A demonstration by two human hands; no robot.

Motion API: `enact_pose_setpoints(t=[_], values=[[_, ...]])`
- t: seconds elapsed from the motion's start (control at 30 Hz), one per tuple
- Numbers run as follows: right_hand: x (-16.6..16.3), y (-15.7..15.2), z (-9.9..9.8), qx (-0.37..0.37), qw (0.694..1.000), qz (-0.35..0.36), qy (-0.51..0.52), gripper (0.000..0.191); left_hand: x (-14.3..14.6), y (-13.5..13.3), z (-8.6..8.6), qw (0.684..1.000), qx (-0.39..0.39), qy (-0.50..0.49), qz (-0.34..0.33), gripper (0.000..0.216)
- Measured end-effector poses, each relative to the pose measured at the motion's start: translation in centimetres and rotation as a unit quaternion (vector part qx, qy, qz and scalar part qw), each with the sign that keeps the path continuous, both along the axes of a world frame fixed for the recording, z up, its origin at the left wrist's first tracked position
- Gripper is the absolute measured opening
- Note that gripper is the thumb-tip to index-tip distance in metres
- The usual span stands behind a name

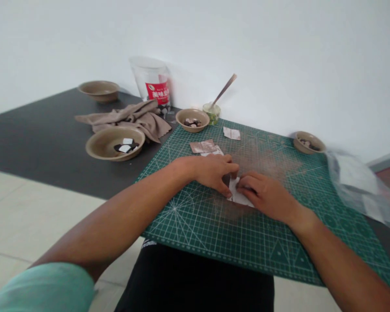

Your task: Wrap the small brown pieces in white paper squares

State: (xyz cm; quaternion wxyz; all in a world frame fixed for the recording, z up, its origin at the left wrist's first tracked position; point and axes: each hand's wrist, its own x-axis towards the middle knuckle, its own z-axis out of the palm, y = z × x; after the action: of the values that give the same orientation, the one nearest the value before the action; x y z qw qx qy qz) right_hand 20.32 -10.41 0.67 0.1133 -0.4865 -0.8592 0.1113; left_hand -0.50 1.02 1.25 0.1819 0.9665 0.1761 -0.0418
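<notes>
My left hand presses flat-fingered on white paper piece, middle of green cutting mat by near edge of table; right hand curls over its edge, grip unclear. Paper looks light, thin, creasable; take it by edges

Two hands meet, palms down, fingertips nearly touching

The left hand lies flat with its fingers bent and aimed at the right hand, whose knuckles are raised and fingers curled under. Their tips sit just beside each other. Whether either pinches cannot be told. Both forearms are bare and angle in from the lower corners.
</notes>
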Motion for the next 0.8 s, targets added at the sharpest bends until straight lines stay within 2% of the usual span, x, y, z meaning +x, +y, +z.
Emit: enact_pose_setpoints(t=[0.07,0.17,0.23,0.27,0.4,0.47,0.57,0.63,0.7,0.73,0.8], values=[[0.3,0.5,0.0,0.007,1.000,-0.030,-0.006,0.012,0.0,0.0,0.0,1.000,-0.002,0.001,0.000,0.059],[0.3,0.3,0.2,-0.054,0.998,0.028,0.007,0.010,0.0,0.0,0.0,1.000,-0.006,0.005,0.000,0.059],[0.0,0.0,0.1,-0.069,0.996,0.057,0.026,0.010,0.0,0.0,0.0,1.000,-0.002,0.002,-0.002,0.058],[-0.1,0.0,0.0,-0.059,0.997,0.050,0.030,0.011,0.0,0.0,-0.1,1.000,0.000,0.000,-0.003,0.058],[0.5,0.3,-0.2,0.004,0.999,-0.049,-0.010,0.011,0.0,0.1,-0.1,1.000,-0.003,0.000,0.002,0.059],[0.8,0.2,0.0,-0.010,0.999,-0.036,-0.021,0.010,0.0,0.1,-0.1,1.000,-0.007,0.000,-0.002,0.058],[0.5,-0.1,0.0,-0.053,0.998,0.038,0.004,0.011,-0.1,0.1,-0.1,1.000,-0.005,-0.007,-0.010,0.055],[0.4,-0.1,-0.1,-0.030,0.999,0.020,0.011,0.012,0.0,0.1,-0.1,1.000,0.000,-0.011,-0.011,0.055],[0.6,0.1,0.0,0.001,0.999,-0.034,-0.007,0.011,0.0,0.1,-0.2,1.000,0.003,-0.008,-0.005,0.057],[0.8,0.2,0.2,0.002,0.999,-0.050,-0.019,0.011,0.0,0.0,-0.2,1.000,0.003,-0.006,-0.001,0.057],[1.0,0.1,0.5,-0.032,0.999,-0.031,-0.025,0.010,0.0,0.0,-0.1,1.000,0.002,-0.002,0.004,0.057]])
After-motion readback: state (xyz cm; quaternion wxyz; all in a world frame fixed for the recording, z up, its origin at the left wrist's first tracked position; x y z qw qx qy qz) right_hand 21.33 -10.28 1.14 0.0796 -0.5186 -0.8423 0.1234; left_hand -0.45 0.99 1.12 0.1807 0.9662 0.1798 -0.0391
